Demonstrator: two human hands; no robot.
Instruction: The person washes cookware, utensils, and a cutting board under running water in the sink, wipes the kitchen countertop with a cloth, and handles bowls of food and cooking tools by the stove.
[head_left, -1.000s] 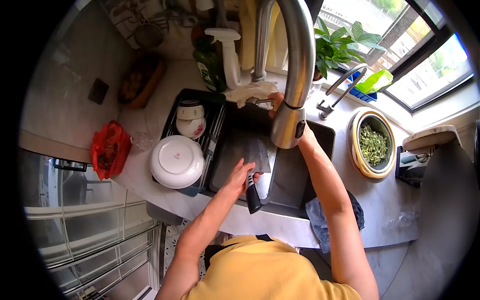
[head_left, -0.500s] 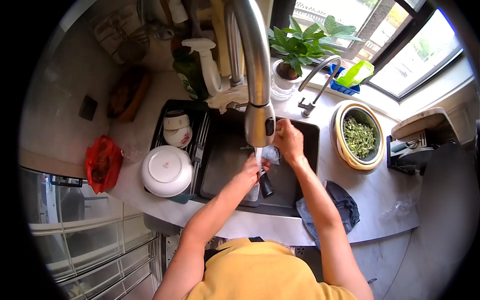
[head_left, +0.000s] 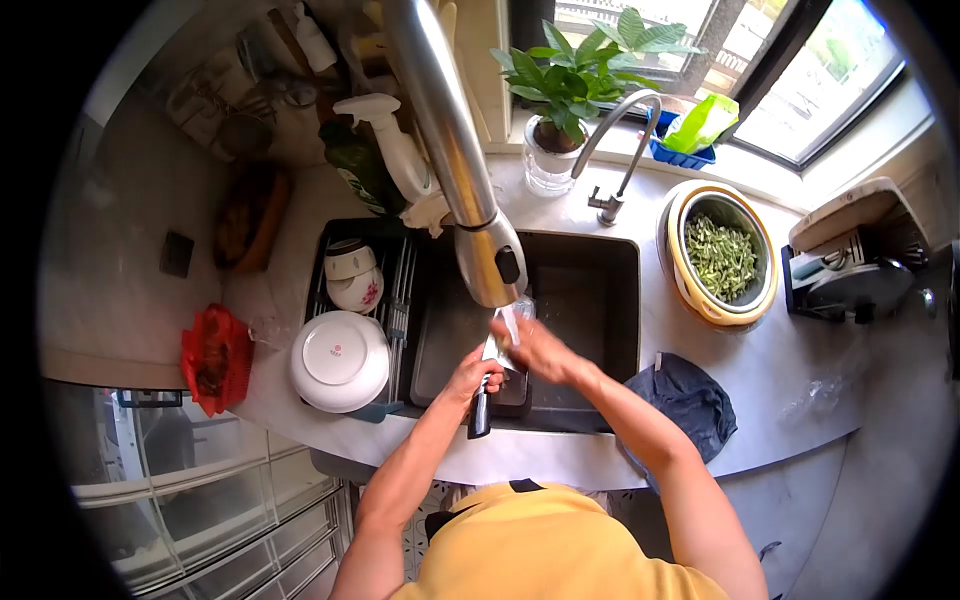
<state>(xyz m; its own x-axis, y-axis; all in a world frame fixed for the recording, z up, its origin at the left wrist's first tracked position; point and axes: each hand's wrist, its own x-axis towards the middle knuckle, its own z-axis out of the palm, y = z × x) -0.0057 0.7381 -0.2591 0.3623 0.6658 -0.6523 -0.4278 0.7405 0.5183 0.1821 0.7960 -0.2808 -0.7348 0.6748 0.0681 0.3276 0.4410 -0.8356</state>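
My left hand point(head_left: 472, 377) is closed around a knife near the front of the sink, its black handle point(head_left: 480, 414) pointing toward me. The pale blade point(head_left: 496, 350) points away, under the faucet. My right hand point(head_left: 540, 352) is at the blade, blurred by motion, so its grip is unclear. Water point(head_left: 511, 323) runs from the metal faucet head point(head_left: 490, 263) onto the area between my hands. Part of the blade is hidden by my right fingers. A clear plastic-looking container lies behind and below the hands in the dark sink point(head_left: 590, 290).
Left of the sink, a rack holds an upturned white bowl point(head_left: 340, 361) and smaller floral bowls point(head_left: 354, 285). On the right are a bowl of chopped greens point(head_left: 720, 260), a dark cloth point(head_left: 688, 408) and a knife holder point(head_left: 850, 275). A potted plant point(head_left: 560, 100) stands behind.
The knife and my left hand have moved left and toward me. My right hand has come down and left from the sink's back right to the blade. The view has shifted slightly.
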